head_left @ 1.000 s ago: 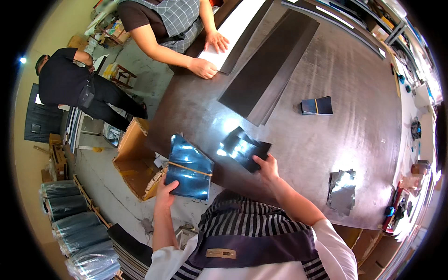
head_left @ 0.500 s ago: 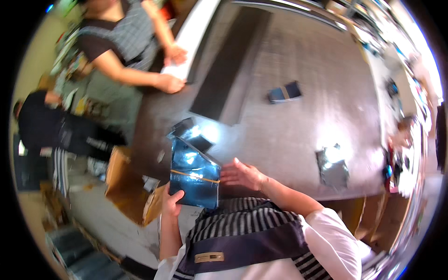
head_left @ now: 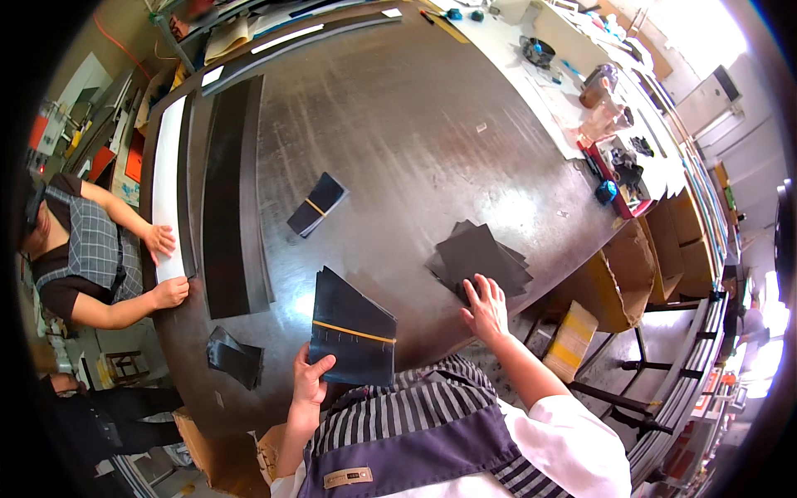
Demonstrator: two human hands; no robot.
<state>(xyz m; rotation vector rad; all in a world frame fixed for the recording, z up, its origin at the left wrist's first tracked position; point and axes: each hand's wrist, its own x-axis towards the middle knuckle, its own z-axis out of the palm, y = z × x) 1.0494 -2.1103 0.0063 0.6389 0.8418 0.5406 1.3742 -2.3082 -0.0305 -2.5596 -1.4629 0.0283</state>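
- no words or numbers can be read.
- a tan tag [head_left: 348, 477] stands on the purple band of the striped apron [head_left: 432, 455]; its dark marking is too small to make out.
- tiny pale marks [head_left: 339, 335] dot the banded dark stack [head_left: 355, 357], likewise illegible.

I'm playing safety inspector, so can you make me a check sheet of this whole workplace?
Surface: brown table, scuffed and shiny.
Work things: banded dark stack, loose dark sheets, smaller banded bundle.
Clutter: small blue object at the right, brownish container beyond.
Hands: left hand grips the banded dark stack; right hand open at the loose dark sheets.
Cables: thin orange cord, upper left.
Surroundings: co-worker's hand on white strip; open cardboard box, right.
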